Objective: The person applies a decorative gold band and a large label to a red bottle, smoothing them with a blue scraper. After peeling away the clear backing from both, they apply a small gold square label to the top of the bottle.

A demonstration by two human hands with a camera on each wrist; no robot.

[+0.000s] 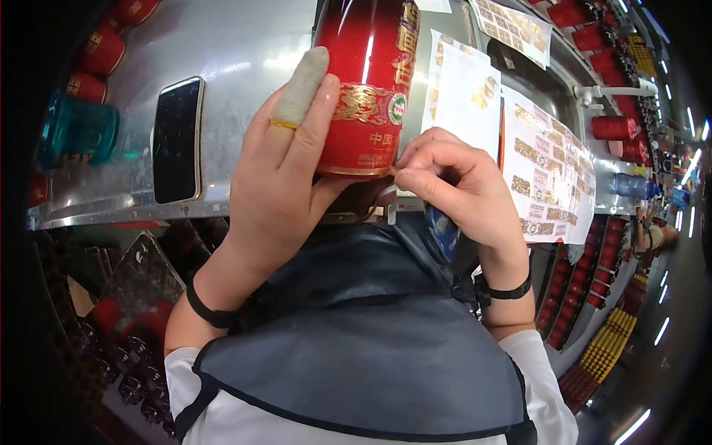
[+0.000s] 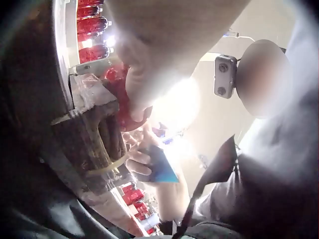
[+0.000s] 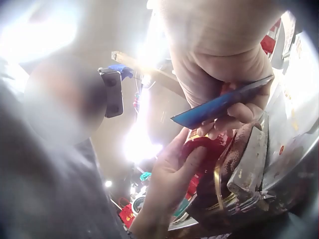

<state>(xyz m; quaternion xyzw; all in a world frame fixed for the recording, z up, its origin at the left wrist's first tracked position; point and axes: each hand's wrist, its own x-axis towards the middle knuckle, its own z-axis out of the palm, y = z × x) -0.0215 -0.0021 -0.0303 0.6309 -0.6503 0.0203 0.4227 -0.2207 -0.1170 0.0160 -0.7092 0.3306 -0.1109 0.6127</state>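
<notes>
A glossy red bottle (image 1: 367, 96) with gold patterns and Chinese lettering lies in front of the person's chest, base towards the apron. My left hand (image 1: 278, 152) grips it from the left side, thumb around near the base; one finger wears a pale cover with a yellow band. At the base's right edge are the thumb and index fingertips of my right hand (image 1: 463, 182). Curled fingers of that hand hold a flat blue strip (image 3: 214, 109) against the palm, its end pointing down past the hand. The same blue strip (image 2: 159, 167) shows in the left wrist view.
A phone (image 1: 178, 141) lies on the metal table (image 1: 237, 44) at left, beside a teal container (image 1: 81, 130). Sheets of gold labels (image 1: 552, 170) and white paper (image 1: 467, 96) lie at right. Red bottles (image 1: 93, 52) stand at the far left; racks of bottles line the right.
</notes>
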